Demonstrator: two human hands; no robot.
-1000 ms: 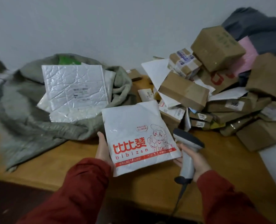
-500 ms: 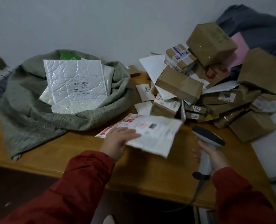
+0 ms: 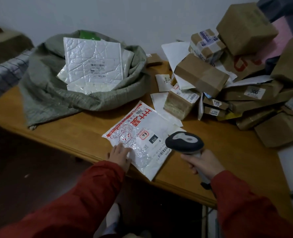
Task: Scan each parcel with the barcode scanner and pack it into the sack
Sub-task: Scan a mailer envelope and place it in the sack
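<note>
white poly mailer [image 3: 139, 127] lies flat on the table [image 3: 228, 152], label side up, set diagonally: one corner points at the sack [image 3: 56, 93], the opposite corner hangs just past the near table edge.

left grip [image 3: 120, 156]: fingers straight, pressing flat on the near-left part of the mailer. it pins the mailer, no pinch.

right grip [image 3: 202, 162]: wrapped round the handle of the barcode scanner [image 3: 184, 142]. the scanner head hovers over the mailer's right corner, apart from the film.

key relation: the barcode strip [image 3: 163, 152] runs along the mailer's near-right edge, just left of and under the scanner head. the strip's long axis is slanted, near-left to far-right. can't see the scan window or any beam, so aim isn't confirmed. my read: a small tilt down and left puts the window on the strip.

the film is wrinkled and glossy near the left grip, so glare could spoil the read.

step: the scan looks pending; packing not yet done.

next leg: the sack mouth is up and left of the mailer, on the left grip's side, and that grip is already touching the mailer. a bubble mailer [image 3: 92, 60] stands in the sack. unscanned box pile [image 3: 200, 74] sits to the right.
</note>
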